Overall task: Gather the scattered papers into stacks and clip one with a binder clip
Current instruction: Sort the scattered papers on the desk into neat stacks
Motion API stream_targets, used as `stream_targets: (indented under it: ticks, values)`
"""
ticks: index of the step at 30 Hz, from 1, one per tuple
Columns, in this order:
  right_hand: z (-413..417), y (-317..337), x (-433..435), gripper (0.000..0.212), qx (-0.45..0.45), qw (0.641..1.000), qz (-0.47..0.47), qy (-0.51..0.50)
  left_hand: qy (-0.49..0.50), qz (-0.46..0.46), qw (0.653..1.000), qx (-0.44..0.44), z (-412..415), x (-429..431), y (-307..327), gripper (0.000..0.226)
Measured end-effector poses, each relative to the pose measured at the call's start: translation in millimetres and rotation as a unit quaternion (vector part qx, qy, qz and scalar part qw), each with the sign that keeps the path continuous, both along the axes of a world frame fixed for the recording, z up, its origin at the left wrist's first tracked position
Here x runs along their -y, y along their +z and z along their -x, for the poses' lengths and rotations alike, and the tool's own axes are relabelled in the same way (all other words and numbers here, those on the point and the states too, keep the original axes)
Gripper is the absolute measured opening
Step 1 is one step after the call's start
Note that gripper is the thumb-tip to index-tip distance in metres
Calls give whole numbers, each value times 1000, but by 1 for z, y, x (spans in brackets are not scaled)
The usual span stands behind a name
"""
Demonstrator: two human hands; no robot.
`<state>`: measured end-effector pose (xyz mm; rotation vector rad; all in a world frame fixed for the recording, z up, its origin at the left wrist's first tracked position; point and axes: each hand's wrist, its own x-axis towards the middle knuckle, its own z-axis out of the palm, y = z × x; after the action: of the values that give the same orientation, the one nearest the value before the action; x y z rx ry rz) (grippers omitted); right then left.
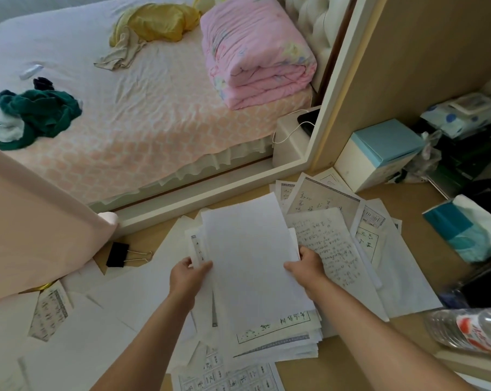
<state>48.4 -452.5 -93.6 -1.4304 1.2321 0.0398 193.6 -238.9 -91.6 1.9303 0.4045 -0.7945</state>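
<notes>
Counted two bare hands nearest the lens, both on one stack of white paper sheets [250, 249]. Found left hand [189, 275] pinching the stack's left edge, thumb on top, fingers tucked beneath. Found right hand [309, 266] gripping the right edge likewise, thumb over, fingers curled under.

Recorded remaining items by size:
- One bed with pale checked sheet [154, 122], filling the upper left.
- One pale pink fabric panel [35, 221] at the left edge.
- One light wooden desk top [360, 359] bearing the papers.
- One folded pink quilt [255, 52] on the bed's far right corner.
- Two crumpled garments on the bed: one yellow garment [154, 22], one dark green garment [38, 114].

Located the stack at desk centre, blank side up, long axis running away from the camera, far end leaning slightly left. Could not tell whether lifted clear of the pile beneath.

Noted loose sheets [120, 294] overlapping on all sides; exact count not possible. Logged one handwritten sheet [329, 246] just right of the right hand.

Logged at right one white box with light blue lid [379, 150], one teal tissue pack [461, 230] and one clear plastic bottle with red label [469, 328] lying on its side.

Found one black binder clip [117, 254] on the desk left of the stack, apart from both hands, body to the left, wire handles pointing right, long axis across the view.
</notes>
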Motion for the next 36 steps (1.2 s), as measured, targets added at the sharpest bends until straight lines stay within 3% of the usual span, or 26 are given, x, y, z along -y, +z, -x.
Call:
stream_targets:
  ticks: [3,7,10,13,21,26,31,34,36]
  values:
    - [-5,-1,-11,31,0,999,-24,48,-37,8,999,-13,8,-10,1,35]
    - [-22,0,-38,41,-2,978,-42,204,-50,52,997,-28,17,-31,-3,46]
    - [-31,-2,-57,40,0,966,-40,255,-14,18,1000,-16,19,-53,-1,41]
    - [-30,-4,-66,39,-15,961,7,277,23,-5,1000,12,20,-79,2,30]
    - [-28,0,-88,65,-105,918,149,353,60,16,997,38,33,-146,10,23]
    - [-33,9,-126,64,-110,879,197,420,109,-53,990,69,46,-205,5,57]
    - [-33,9,-166,66,-96,870,187,447,93,-111,986,80,59,-252,8,55]
    - [-40,9,-182,69,-106,872,201,434,55,-268,954,125,64,-271,2,97]
    - [-45,8,-187,71,-129,872,211,422,-5,-340,925,171,69,-274,2,110]
